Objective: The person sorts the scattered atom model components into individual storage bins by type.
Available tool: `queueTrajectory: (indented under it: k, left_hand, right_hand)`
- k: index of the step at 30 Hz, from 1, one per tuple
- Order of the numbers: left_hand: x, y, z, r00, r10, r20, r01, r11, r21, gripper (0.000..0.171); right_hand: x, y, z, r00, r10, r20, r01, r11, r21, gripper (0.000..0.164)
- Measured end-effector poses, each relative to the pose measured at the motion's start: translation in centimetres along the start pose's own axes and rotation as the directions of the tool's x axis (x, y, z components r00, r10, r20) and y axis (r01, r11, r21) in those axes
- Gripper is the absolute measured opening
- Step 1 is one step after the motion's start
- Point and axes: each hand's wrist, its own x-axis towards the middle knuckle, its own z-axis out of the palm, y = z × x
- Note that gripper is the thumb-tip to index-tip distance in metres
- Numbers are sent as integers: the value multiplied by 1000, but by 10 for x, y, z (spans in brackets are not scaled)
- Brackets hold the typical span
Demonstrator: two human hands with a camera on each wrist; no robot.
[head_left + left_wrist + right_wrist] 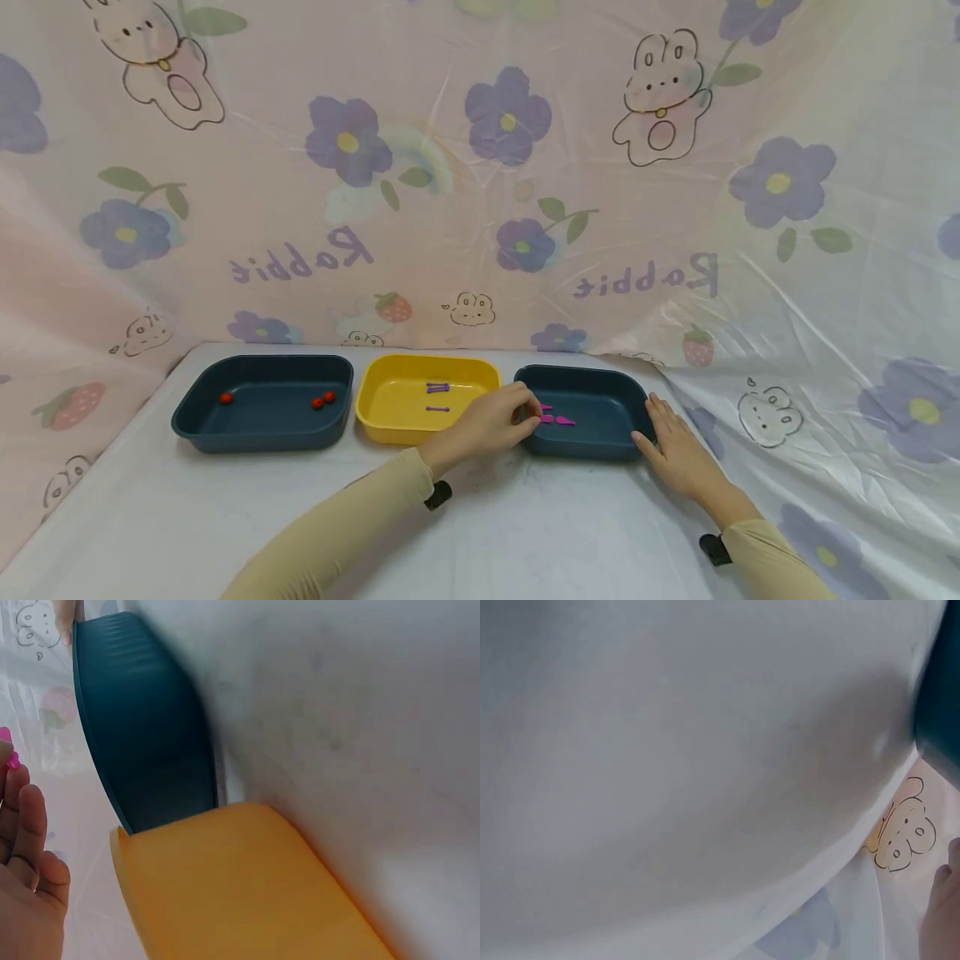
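My left hand (483,419) is over the left end of the right-hand dark blue tray (585,451). Between thumb and fingertips it pinches a small pink plastic piece (13,760), whose exact kind is mostly hidden by the fingers. Several more pink pieces (566,421) lie in this tray, close to those fingertips; one is flat and pointed. With fingers extended along the tray's right end and the thumb at its front corner, my right hand (678,450) rests against the rim.
A yellow tray (408,435) with several small purple bar-shaped pieces (437,409) stands in the middle, below my left wrist. Farther left, another dark blue tray (262,440) holds several red balls (227,399). A patterned curtain (442,208) hangs behind the white-covered table (480,533).
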Motion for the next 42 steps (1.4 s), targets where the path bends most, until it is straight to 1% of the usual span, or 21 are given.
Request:
queueTrajectory:
  k: [4, 10, 12, 17, 21, 24, 29, 31, 37, 42]
  left_hand:
    - [15, 0, 6, 999, -37, 14, 37, 999, -25, 6]
    - [35, 3, 16, 1000, -24, 0, 24, 1000, -19, 5]
    - [41, 3, 20, 1000, -29, 2, 29, 1000, -7, 5]
    - [58, 2, 31, 997, -58, 40, 57, 998, 33, 7]
    - [72, -2, 37, 995, -81, 50, 76, 994, 80, 9]
    - [80, -5, 40, 992, -112, 65, 104, 989, 106, 9]
    - [88, -11, 44, 979, -179, 96, 161, 972, 171, 10]
    - [90, -14, 46, 976, -194, 100, 173, 966, 191, 11]
    - [95, -18, 52, 969, -218, 119, 189, 957, 219, 13]
    - [99, -18, 56, 967, -221, 131, 187, 955, 232, 14]
  right_hand:
    - [0, 1, 1, 1000, 1, 0, -1, 1000, -7, 79]
    - [0, 3, 3, 1000, -8, -9, 8, 1000, -6, 78]
    - [0, 3, 3, 1000, -15, -21, 15, 1000, -3, 78]
    - [0, 6, 5, 999, -21, -36, 21, 1000, -1, 77]
    - [0, 9, 6, 1000, -11, -22, 11, 1000, -9, 78]
    - [0, 9, 6, 1000, -7, -16, 7, 1000, -13, 79]
    - [2, 6, 5, 999, -21, -30, 21, 1000, -3, 78]
    - [3, 6, 5, 999, -20, -26, 20, 1000, 2, 78]
    - [3, 7, 7, 1000, 4, 4, -4, 1000, 0, 80]
    - [1, 6, 3, 1000, 7, 0, -7, 1000, -3, 79]
